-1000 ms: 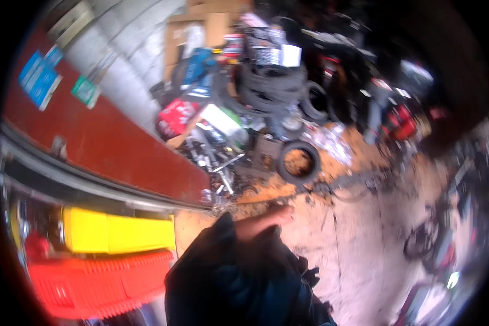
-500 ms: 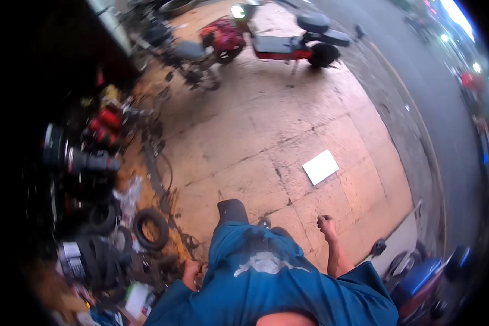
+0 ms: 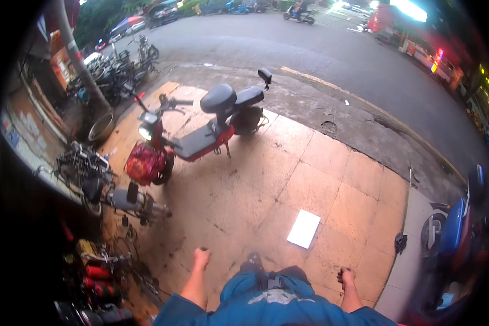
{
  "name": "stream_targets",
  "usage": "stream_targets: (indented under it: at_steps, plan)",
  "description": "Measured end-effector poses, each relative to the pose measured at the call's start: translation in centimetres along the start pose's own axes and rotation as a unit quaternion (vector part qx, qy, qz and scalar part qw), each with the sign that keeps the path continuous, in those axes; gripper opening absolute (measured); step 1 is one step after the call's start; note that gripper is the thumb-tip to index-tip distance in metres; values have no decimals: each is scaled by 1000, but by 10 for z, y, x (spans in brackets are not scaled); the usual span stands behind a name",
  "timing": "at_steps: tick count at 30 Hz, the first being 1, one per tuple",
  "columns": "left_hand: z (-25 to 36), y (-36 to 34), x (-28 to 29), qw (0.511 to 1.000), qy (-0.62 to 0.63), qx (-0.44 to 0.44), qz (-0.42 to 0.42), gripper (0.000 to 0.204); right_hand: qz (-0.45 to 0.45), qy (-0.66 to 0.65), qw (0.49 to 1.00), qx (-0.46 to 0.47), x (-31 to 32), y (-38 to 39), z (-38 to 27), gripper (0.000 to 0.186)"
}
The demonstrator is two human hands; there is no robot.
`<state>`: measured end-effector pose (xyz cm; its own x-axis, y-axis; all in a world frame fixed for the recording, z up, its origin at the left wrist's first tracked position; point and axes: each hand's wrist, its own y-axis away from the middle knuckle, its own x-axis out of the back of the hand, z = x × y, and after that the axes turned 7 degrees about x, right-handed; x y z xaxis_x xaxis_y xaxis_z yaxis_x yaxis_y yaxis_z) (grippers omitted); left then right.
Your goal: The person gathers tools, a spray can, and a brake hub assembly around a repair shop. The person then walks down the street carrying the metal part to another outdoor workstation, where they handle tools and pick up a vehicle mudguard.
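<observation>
My left hand [image 3: 201,256] hangs over the tiles at the left of my body, its fingers curled in and nothing seen in them. To the right, my right hand [image 3: 346,276] is also held with bent fingers, dark at the tips, and no object shows in it. Neither hand touches anything. Between and ahead of them a white flat rectangle [image 3: 303,229] lies on the tiled floor [image 3: 255,179], nearest to my right hand. A red electric scooter [image 3: 206,138] with a black seat stands further ahead to the left, its headlight lit and a red bundle [image 3: 145,162] at its front.
Left of me stand a partly stripped motorbike [image 3: 127,198] and red cylindrical objects [image 3: 96,278] among dark clutter. A blue vehicle [image 3: 452,228] is at the right beside a grey ramp [image 3: 406,255]. Beyond the kerb runs a road [image 3: 309,60] with a passing rider [image 3: 300,12].
My view has swung right and lifted toward the road. My left hand has come forward from beside the clutter. The white rectangle now lies lower in view.
</observation>
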<state>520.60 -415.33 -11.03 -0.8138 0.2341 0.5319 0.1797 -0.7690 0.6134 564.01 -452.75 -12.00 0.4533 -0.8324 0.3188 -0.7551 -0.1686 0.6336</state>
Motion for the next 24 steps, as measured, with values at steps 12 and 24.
stream_targets:
  at_steps: [12,24]
  plan:
    - [281,-99,-149,932,-205,-230,-191,41,-15,-49,968,-244,-86,-42,46,12]
    - [332,-176,-164,949,-307,8,-71,38,27,43,996,79,-140,-327,-252,13]
